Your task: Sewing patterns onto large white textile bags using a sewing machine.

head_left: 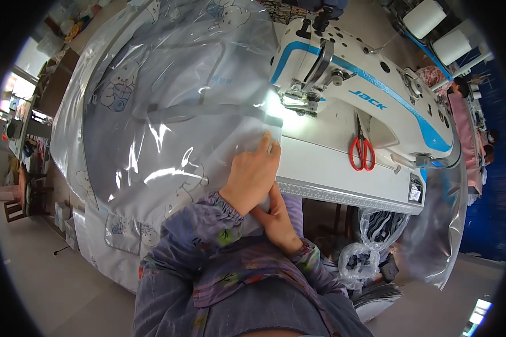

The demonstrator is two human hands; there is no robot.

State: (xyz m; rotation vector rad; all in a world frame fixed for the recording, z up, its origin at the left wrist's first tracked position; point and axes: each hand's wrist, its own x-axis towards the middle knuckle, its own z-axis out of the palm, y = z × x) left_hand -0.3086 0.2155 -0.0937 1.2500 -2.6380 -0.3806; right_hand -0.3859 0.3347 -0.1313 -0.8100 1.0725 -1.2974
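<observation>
A large grey sheet with a clear, shiny plastic layer and printed cartoon animals spreads across the left and middle. Its right edge lies beside the lit needle area of a white and blue sewing machine. My left hand rests on that edge just below the presser foot, fingertips bent together on the material. Lower down, by the table's front edge, my right hand has its thumb raised along the sheet's edge. Its other fingers are partly hidden behind my left wrist, around the hanging material.
Red-handled scissors lie on the machine bed. A ruler strip runs along the table's front edge. Below hangs a clear plastic bag of dark scraps. White thread cones stand at the upper right; clear sheeting drapes at the right.
</observation>
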